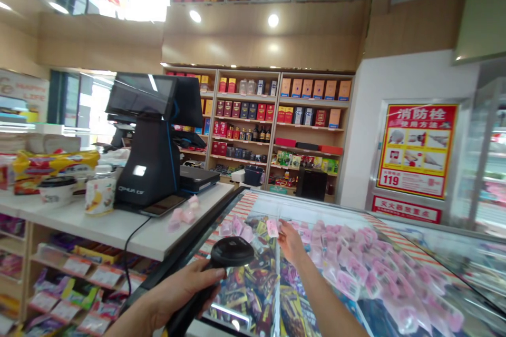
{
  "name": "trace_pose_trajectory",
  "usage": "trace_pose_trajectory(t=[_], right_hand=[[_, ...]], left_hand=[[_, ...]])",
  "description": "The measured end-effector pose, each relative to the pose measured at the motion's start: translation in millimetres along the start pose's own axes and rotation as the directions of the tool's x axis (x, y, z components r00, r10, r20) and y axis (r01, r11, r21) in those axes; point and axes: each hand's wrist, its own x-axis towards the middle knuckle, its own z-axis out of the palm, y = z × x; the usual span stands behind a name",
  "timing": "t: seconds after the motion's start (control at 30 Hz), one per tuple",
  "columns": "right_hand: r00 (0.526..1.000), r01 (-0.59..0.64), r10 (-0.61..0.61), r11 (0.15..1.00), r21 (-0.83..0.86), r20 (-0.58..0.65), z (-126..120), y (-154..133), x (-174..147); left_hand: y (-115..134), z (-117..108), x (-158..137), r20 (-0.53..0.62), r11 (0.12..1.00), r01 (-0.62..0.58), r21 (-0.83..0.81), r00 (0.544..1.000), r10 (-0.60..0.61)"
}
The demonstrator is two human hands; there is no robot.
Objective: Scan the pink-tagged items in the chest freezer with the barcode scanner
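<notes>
My left hand point(193, 287) is wrapped round the handle of a black barcode scanner point(231, 251), whose head points away over the glass-topped freezer. My right hand point(290, 242) pinches a small pink packet with a white label point(272, 228) above the glass, in front of the scanner and to its right. Many similar pink packets point(356, 266) are spread over the right part of the freezer top. A smaller group of them point(237, 228) lies left of my right hand. Several more pink pieces point(184, 215) rest on the white counter.
A black point-of-sale terminal point(146, 152) stands on the white counter point(158, 239), with a cable hanging down its front. Beside it are a patterned paper cup point(100, 195) and a lidded cup point(58, 190). Stocked shelves point(247, 116) line the back; a red fire-hydrant sign point(418, 150) hangs right.
</notes>
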Motion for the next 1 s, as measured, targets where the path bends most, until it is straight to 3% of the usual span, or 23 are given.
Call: trace_pose_trajectory(t=[0.3,0.5,0.6,0.67,0.77,1.0], right_hand=[[1.000,0.013,-0.013,0.998,-0.060,0.002,14,7,-5],[0.999,0.017,-0.014,0.997,-0.074,0.033,16,8,-5],[0.995,0.093,-0.098,0.975,-0.202,-0.016,10,13,3],[0.971,0.199,-0.235,0.905,-0.377,-0.052,5,21,10],[0.907,0.317,-0.421,0.733,-0.602,-0.034,3,37,20],[0.891,0.321,-0.445,0.470,-0.822,0.094,37,78,22]], left_hand=[[-3,-12,-1,-0.078,0.998,0.061,0.021,0.995,-0.059],[-2,-9,2,-0.100,1.000,0.007,-0.006,0.995,-0.008],[-3,-13,3,-0.099,0.999,0.034,-0.019,0.994,-0.036],[-5,-19,3,-0.140,0.998,0.057,-0.021,0.988,-0.060],[-8,-28,2,-0.224,0.996,0.087,-0.012,0.971,-0.087],[-15,-36,1,-0.313,0.993,0.115,0.019,0.944,-0.104]])
